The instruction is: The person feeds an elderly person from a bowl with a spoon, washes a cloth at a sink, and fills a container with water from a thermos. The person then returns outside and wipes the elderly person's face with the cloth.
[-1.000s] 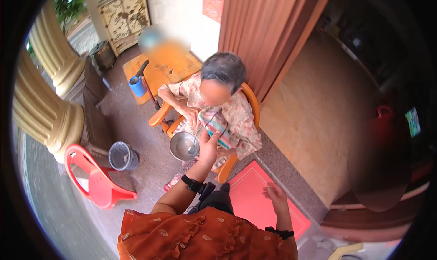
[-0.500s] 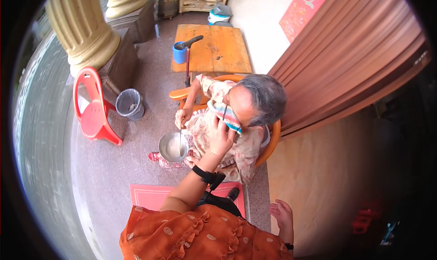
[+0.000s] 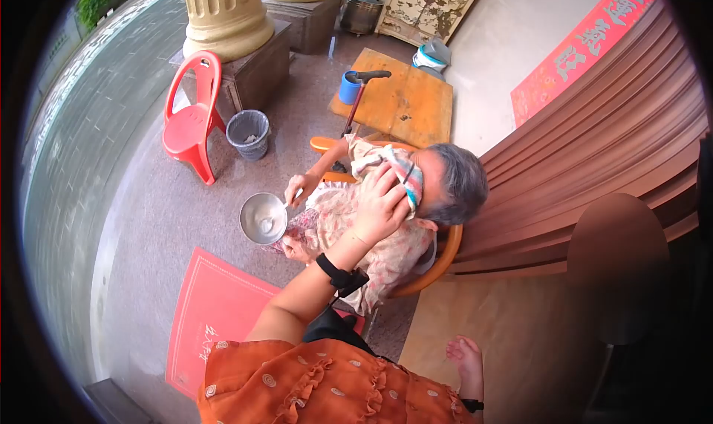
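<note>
My left hand [image 3: 382, 203] holds a striped towel [image 3: 411, 173] against the face of a seated person [image 3: 460, 183]. A black band circles my left wrist. The seated person has one hand on a spoon [image 3: 288, 203] and the other by the side of a metal bowl [image 3: 264, 218]. Something pale lies inside the bowl. My right hand [image 3: 466, 352] hangs low at my right side, fingers loosely bent, with nothing in it.
Behind the seated person stands a wooden table [image 3: 423, 90] with a blue cup [image 3: 349, 88] and a walking stick [image 3: 356, 101] beside it. A red chair [image 3: 189, 127] and lined bin [image 3: 249, 136] stand to the left. A red mat [image 3: 215, 298] lies on the floor.
The towel and my left hand have gone from the lower face up toward the eyes. My right hand's fingers have bent more. My view has also turned.
</note>
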Motion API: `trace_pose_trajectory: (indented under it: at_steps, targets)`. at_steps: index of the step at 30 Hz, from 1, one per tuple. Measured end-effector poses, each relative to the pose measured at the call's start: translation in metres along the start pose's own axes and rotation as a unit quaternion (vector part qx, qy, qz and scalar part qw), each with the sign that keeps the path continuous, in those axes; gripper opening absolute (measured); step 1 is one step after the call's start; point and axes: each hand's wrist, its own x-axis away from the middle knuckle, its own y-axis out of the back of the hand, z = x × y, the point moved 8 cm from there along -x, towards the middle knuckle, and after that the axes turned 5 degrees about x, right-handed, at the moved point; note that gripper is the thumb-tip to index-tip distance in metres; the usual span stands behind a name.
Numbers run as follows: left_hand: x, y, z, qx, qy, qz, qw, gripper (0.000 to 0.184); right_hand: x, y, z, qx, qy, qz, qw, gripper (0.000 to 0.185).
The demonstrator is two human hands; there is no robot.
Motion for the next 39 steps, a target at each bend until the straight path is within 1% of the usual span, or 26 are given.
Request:
trace_pose_trajectory:
  at_steps: [1,4,5,7,8,9,11,12,13,15,16,17,19,20,21,23,24,26,27,29,30,31,33,35,37,39]
  targets:
    - [-0.013,0.0,0.0,0.002,-0.004,0.0,1.0,0.023,-0.004,-0.001,0.001,-0.018,0.001,0.001,1.0,0.025]
    - [-0.042,-0.014,-0.005,-0.014,-0.035,0.065,0.997,0.029,-0.006,-0.007,-0.011,-0.065,-0.001,-0.018,0.998,0.027]
    - [-0.051,-0.015,-0.002,-0.009,-0.034,0.066,0.997,0.029,0.0,-0.012,-0.011,-0.066,-0.002,-0.024,0.998,0.027]
    - [-0.068,-0.027,0.012,0.064,-0.004,0.136,0.989,0.03,0.014,-0.033,-0.013,-0.098,-0.039,-0.021,0.994,0.027]
    - [-0.07,-0.037,0.032,0.11,0.038,0.166,0.979,0.031,0.018,-0.038,-0.015,-0.099,-0.039,-0.025,0.994,0.027]
    - [-0.068,-0.046,0.05,0.114,0.038,0.167,0.979,0.031,0.023,-0.042,-0.019,-0.094,-0.047,-0.025,0.994,0.028]
    - [-0.049,-0.075,0.106,0.239,0.189,0.199,0.931,0.035,0.029,-0.047,-0.023,-0.088,-0.053,-0.025,0.994,0.029]
    - [-0.037,-0.081,0.12,0.343,0.259,0.201,0.88,0.034,0.031,-0.047,-0.027,-0.09,-0.064,-0.043,0.993,0.029]
    - [-0.026,-0.082,0.128,0.345,0.26,0.201,0.879,0.034,0.034,-0.047,-0.031,-0.092,-0.075,-0.061,0.991,0.029]
    - [0.027,-0.104,0.161,0.442,0.43,0.21,0.759,0.031,0.039,-0.047,-0.038,-0.098,-0.076,-0.06,0.991,0.029]
    - [0.047,-0.115,0.171,0.516,0.418,0.177,0.727,0.03,0.042,-0.047,-0.041,-0.104,-0.077,-0.055,0.99,0.029]
    - [0.055,-0.11,0.166,0.518,0.42,0.174,0.725,0.03,0.041,-0.046,-0.041,-0.099,-0.079,-0.057,0.99,0.029]
    - [0.07,-0.091,0.153,0.421,0.389,0.165,0.802,0.031,0.042,-0.054,-0.047,-0.113,-0.069,-0.026,0.991,0.028]
    - [0.099,-0.103,0.152,0.421,0.473,0.204,0.746,0.03,0.048,-0.058,-0.047,-0.109,-0.072,-0.03,0.991,0.028]
    - [0.116,-0.111,0.149,0.423,0.474,0.201,0.745,0.03,0.05,-0.066,-0.038,-0.088,-0.072,-0.039,0.993,0.028]
    - [0.124,-0.109,0.133,0.344,0.365,0.129,0.856,0.03,0.05,-0.072,-0.028,-0.064,-0.067,-0.048,0.995,0.028]
    - [0.128,-0.111,0.121,0.347,0.363,0.126,0.855,0.03,0.048,-0.073,-0.027,-0.06,-0.068,-0.051,0.995,0.028]
    - [0.148,-0.118,0.109,0.481,0.454,0.03,0.75,0.032,0.053,-0.074,-0.027,-0.057,-0.067,-0.061,0.994,0.028]
    - [0.152,-0.12,0.11,0.487,0.45,0.032,0.748,0.032,0.057,-0.081,-0.027,-0.052,-0.061,-0.056,0.995,0.027]
    - [0.145,-0.109,0.106,0.419,0.335,-0.016,0.843,0.035,0.065,-0.083,-0.034,-0.051,-0.052,-0.055,0.996,0.026]
    - [0.131,-0.097,0.088,0.343,0.292,0.023,0.892,0.034,0.069,-0.08,-0.039,-0.052,-0.047,-0.06,0.996,0.026]
    - [0.122,-0.099,0.078,0.347,0.29,0.027,0.891,0.034,0.075,-0.074,-0.044,-0.053,-0.044,-0.065,0.996,0.027]
    - [0.102,-0.1,0.058,0.214,0.221,0.001,0.952,0.032,0.087,-0.064,-0.061,-0.063,-0.04,-0.08,0.994,0.026]
    - [0.085,-0.112,0.055,0.217,0.208,-0.004,0.954,0.03,0.098,-0.055,-0.076,-0.072,-0.034,-0.094,0.992,0.026]
    - [0.072,-0.108,0.056,0.122,0.253,-0.07,0.957,0.028,0.118,-0.045,-0.092,-0.109,-0.056,-0.131,0.984,0.027]
    - [0.066,-0.125,0.065,0.111,0.251,-0.089,0.957,0.029,0.131,-0.031,-0.112,-0.131,-0.066,-0.125,0.981,0.022]
